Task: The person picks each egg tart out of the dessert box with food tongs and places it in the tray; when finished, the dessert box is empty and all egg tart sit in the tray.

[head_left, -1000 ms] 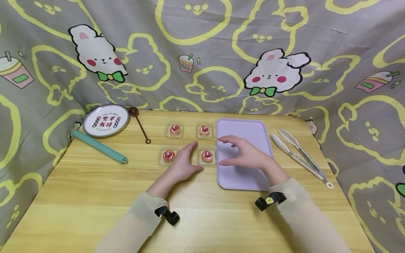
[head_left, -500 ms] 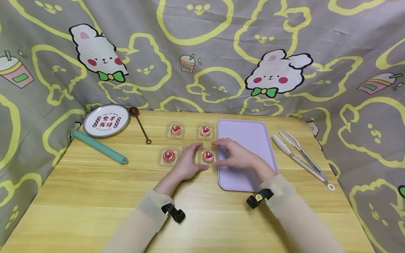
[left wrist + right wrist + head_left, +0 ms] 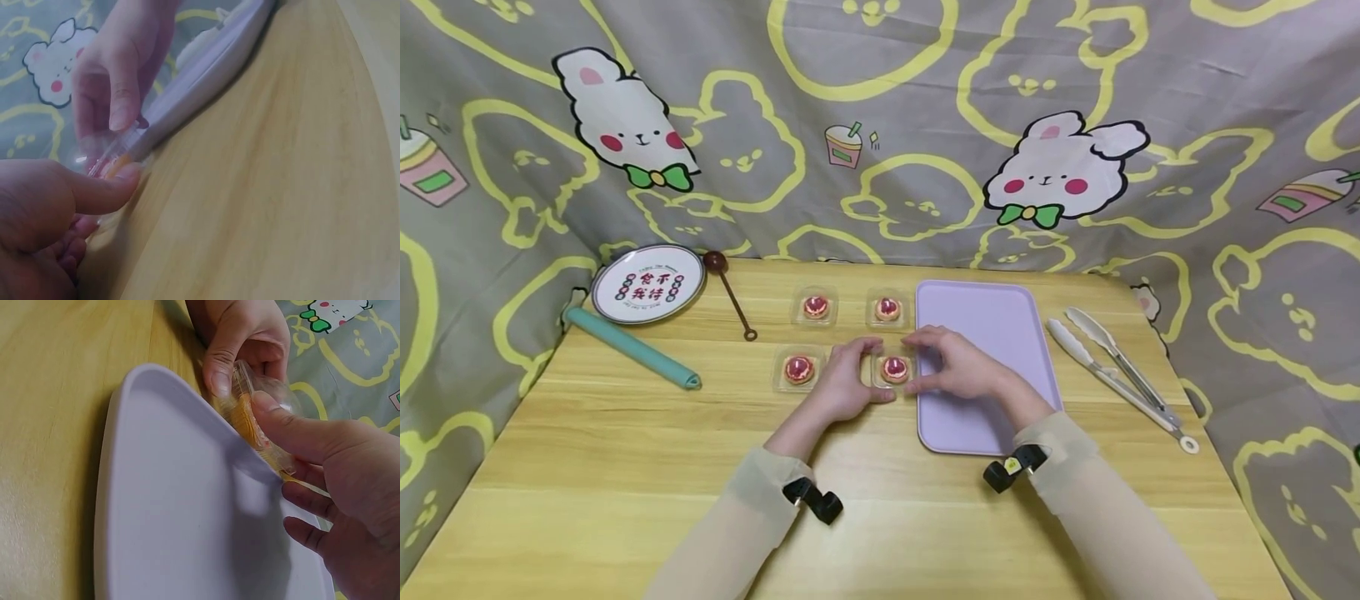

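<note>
A small red-topped tart point(image 3: 894, 369) sits inside a clear plastic box point(image 3: 242, 376) at the left edge of the lavender tray point(image 3: 966, 429). My left hand point(image 3: 844, 385) holds the box from the left, thumb on the near side and fingers on the far side. From the right, my right hand point(image 3: 958, 364) grips the same box, its forearm reaching over the tray. In the right wrist view, both thumbs lie against the plastic. Another boxed tart point(image 3: 799, 369) stands left of my left hand. Two more boxed tarts, one left point(image 3: 815, 307) and one right point(image 3: 887, 309), form the back row.
On the right lie metal tongs point(image 3: 1120, 375) with pale handles. A round plate point(image 3: 649, 285), a brown long-handled spoon point(image 3: 730, 296) and a rolled teal mat point(image 3: 634, 348) are at the left. A patterned curtain point(image 3: 917, 100) hangs behind the wooden table point(image 3: 625, 467).
My left hand has shifted right and my right hand left, both closing in on the front right boxed tart. Their fingers now hold its sides. The box shows little movement.
</note>
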`<control>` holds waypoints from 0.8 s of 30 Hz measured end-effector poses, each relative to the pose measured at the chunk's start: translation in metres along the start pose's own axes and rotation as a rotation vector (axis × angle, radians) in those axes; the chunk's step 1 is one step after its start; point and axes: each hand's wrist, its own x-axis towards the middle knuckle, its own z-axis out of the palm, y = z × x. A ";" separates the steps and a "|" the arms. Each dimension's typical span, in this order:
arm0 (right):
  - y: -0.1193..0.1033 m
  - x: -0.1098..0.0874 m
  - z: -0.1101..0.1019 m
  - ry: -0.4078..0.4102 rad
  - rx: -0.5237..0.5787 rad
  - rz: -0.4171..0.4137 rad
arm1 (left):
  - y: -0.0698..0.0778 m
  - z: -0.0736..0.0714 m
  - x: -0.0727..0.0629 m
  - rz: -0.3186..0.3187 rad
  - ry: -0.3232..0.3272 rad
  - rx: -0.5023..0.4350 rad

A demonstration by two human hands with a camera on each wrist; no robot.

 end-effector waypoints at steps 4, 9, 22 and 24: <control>-0.001 0.001 0.000 -0.015 0.012 -0.002 | 0.002 0.001 0.000 0.013 -0.010 0.042; -0.003 0.002 -0.001 -0.037 0.004 0.014 | 0.003 0.001 0.000 0.005 -0.020 0.056; -0.003 0.003 0.000 -0.033 0.004 0.037 | 0.001 0.000 0.002 -0.004 -0.008 0.018; -0.002 0.003 0.001 -0.027 0.004 0.035 | 0.000 0.000 0.002 -0.006 -0.009 0.014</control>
